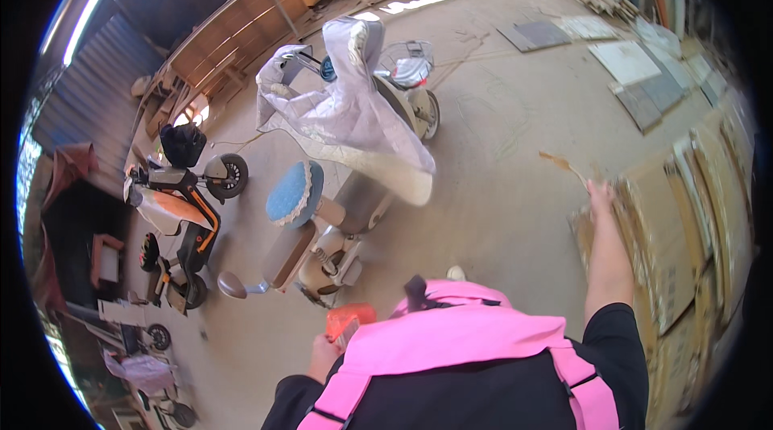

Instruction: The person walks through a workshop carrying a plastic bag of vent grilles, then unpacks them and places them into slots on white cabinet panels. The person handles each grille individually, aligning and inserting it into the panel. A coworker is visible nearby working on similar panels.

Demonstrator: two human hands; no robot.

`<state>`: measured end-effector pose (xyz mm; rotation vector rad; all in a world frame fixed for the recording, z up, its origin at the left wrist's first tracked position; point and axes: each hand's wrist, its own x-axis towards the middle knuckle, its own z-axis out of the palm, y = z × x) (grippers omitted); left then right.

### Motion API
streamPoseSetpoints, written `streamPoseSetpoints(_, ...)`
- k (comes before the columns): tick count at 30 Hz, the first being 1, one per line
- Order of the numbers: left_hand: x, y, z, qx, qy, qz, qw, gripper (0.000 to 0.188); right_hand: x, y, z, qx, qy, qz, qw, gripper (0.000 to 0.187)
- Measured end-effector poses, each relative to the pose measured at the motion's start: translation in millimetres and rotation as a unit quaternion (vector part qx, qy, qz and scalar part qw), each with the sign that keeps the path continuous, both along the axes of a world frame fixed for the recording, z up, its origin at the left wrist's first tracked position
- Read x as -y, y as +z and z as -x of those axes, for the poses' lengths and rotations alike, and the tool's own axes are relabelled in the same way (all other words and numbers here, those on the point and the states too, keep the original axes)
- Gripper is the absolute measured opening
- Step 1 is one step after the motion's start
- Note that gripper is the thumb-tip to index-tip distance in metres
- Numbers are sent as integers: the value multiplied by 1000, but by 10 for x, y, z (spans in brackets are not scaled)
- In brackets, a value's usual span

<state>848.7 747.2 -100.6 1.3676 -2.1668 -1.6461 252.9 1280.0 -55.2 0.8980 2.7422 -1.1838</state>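
My left hand [324,353], low and left of my body, is closed round a red-orange plastic thing [352,317]. Its shape is partly see-through, and I cannot make out its kind. Reaching out to the right, my right hand [599,198] is closed on a thin tan strip [561,163] that sticks out forward and left of the fingers. Close beside that hand stand flat cardboard cartons [656,221], stacked on edge; whether the hand touches them I cannot tell. A pink apron-like strap garment [459,333] covers part of my front.
An electric scooter under a silvery cover [346,108], with a blue seat pad [295,193], stands ahead to the left. Beyond it on the left is a black-and-orange scooter [189,212]. Flat boards [624,64] lie on the floor at the far right.
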Motion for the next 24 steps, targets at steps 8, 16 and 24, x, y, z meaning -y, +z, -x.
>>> streamPoseSetpoints(8, -47, 210, 980, 37, 457, -257, 851, 14, 1443, -431, 1928, 191, 252, -230, 920, 48)
streamPoseSetpoints(16, -895, 24, 1538, -63, 664, -266, 696, 11, 5276, -1177, 2572, 77, 602, 150, 780, 36)
streamPoseSetpoints(24, -2206, 1187, 2188, 49, 710, -124, 692, 11, 6838, -1721, 2992, 154, 597, 291, 732, 32)
